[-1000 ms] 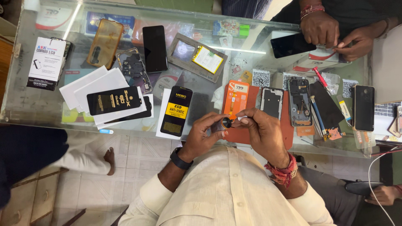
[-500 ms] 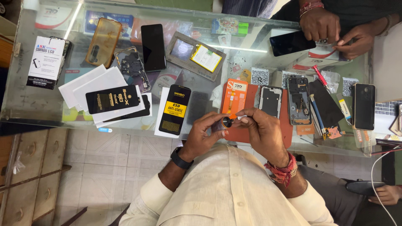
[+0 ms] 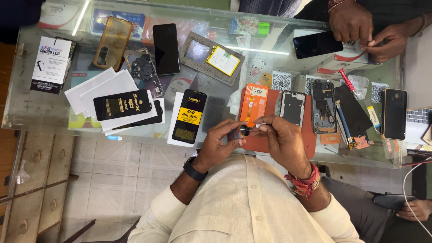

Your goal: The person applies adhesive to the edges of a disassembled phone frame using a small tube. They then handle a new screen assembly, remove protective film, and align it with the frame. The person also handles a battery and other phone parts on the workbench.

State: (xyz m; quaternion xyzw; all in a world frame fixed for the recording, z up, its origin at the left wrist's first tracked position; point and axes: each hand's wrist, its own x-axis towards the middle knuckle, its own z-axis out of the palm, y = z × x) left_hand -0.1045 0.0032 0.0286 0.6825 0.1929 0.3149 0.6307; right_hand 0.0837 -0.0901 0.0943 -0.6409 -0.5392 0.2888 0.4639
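My left hand (image 3: pixel 221 140) pinches a small black round part (image 3: pixel 243 131) with a shiny rim, held just above the near edge of the glass counter (image 3: pixel 27 108). My right hand (image 3: pixel 281 139) meets it from the right, its fingertips closed on a tiny pale piece touching that round part. Both hands hover over a red mat (image 3: pixel 310 130). On the mat lie an orange packet (image 3: pixel 253 102) and an opened phone body (image 3: pixel 293 107). A black and yellow anti-static pack (image 3: pixel 190 116) lies just left of my left hand.
Another person's hands (image 3: pixel 360 27) work at the far right beside a dark phone (image 3: pixel 317 44). Phones, a phone frame (image 3: pixel 323 107), black packets (image 3: pixel 122 104), white sheets, a red screwdriver (image 3: pixel 347 80) and a tray with a yellow battery (image 3: pixel 223 60) cover the counter. Wooden drawers (image 3: pixel 31 189) stand at the left.
Both hands stay together on the small round part, with only slight finger shifts. A person's leg and foot beneath the glass at the left have gone from view.
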